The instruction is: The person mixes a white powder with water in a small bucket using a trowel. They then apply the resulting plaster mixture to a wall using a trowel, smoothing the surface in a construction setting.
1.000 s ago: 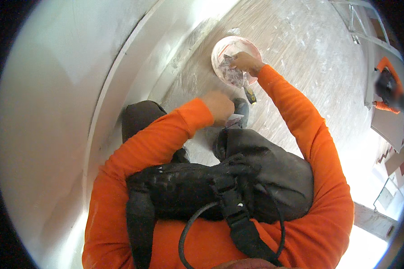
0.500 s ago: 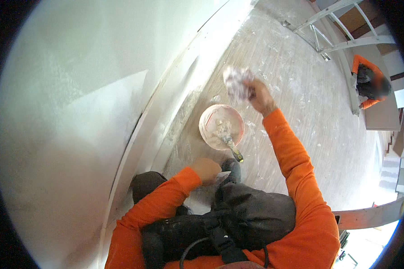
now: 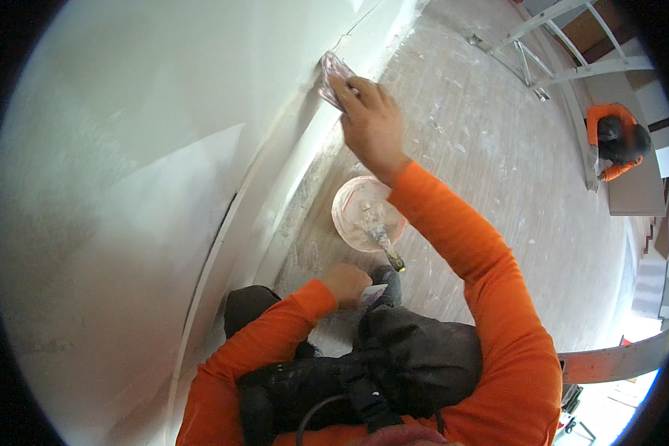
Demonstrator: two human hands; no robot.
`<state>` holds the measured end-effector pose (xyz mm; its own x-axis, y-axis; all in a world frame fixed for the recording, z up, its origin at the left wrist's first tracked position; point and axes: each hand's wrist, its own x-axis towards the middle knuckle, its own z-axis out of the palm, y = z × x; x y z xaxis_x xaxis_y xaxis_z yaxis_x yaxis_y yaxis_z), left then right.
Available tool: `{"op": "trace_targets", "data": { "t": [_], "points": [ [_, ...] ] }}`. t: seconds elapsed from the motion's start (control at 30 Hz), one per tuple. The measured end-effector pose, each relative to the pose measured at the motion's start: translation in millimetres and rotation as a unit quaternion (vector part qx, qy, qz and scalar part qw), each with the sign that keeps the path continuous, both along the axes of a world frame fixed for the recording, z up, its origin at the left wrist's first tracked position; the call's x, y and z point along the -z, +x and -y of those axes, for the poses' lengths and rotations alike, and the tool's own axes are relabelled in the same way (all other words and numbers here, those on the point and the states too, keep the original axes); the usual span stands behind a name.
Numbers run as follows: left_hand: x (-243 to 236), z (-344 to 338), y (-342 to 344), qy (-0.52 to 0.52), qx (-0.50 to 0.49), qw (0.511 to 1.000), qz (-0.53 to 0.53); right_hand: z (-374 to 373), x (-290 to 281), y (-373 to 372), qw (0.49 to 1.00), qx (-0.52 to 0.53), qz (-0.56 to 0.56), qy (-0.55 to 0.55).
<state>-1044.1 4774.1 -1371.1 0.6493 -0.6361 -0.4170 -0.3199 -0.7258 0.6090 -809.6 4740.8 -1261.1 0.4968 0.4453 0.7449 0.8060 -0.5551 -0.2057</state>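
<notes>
My right hand (image 3: 372, 123) grips a crumpled, plaster-smeared cloth-like piece (image 3: 328, 74) against the white wall (image 3: 126, 215), beside a thin crack and a ledge along the wall's bottom. Below it on the floor, a round bucket (image 3: 340, 204) holds pale compound, with a black-and-yellow handled scraper (image 3: 392, 256) resting in it. My left hand (image 3: 342, 286) is low near my knee and boot, closed round a flat light blade (image 3: 372, 296), whose handle is hidden.
A dusty wood-look floor (image 3: 483, 230) stretches right of the bucket. An aluminium ladder (image 3: 561, 74) stands at the upper right. A co-worker in orange sleeves (image 3: 617, 141) crouches by a grey board (image 3: 635, 193). A metal beam (image 3: 602, 364) crosses at lower right.
My right hand has lifted the smeared piece out of the bucket, swung it up and moved it left onto the wall. My left hand stays low, and the view has shifted.
</notes>
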Motion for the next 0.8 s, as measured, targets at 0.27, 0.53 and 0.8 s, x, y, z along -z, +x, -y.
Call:
{"op": "trace_targets", "data": {
  "t": [0.27, 0.53, 0.8],
  "points": [
    [-10.2, 7.0, 4.5, 0.001, 0.013, 1.0, 0.01, 28.7, -71.4, 84.5, 0.997, 0.064, -0.03, -0.027],
    [-28.7, 9.4, 1.5, 0.019, -0.017, 1.0, 0.006, 9.9, -85.9, 18.1, 0.989, -0.028, -0.116, -0.087],
    [-11.7, -21.8, 24.2, -0.094, -0.141, 0.979, 0.114, 49.0, -56.6, -30.4, 0.705, -0.19, -0.627, 0.272]
  ]
}}
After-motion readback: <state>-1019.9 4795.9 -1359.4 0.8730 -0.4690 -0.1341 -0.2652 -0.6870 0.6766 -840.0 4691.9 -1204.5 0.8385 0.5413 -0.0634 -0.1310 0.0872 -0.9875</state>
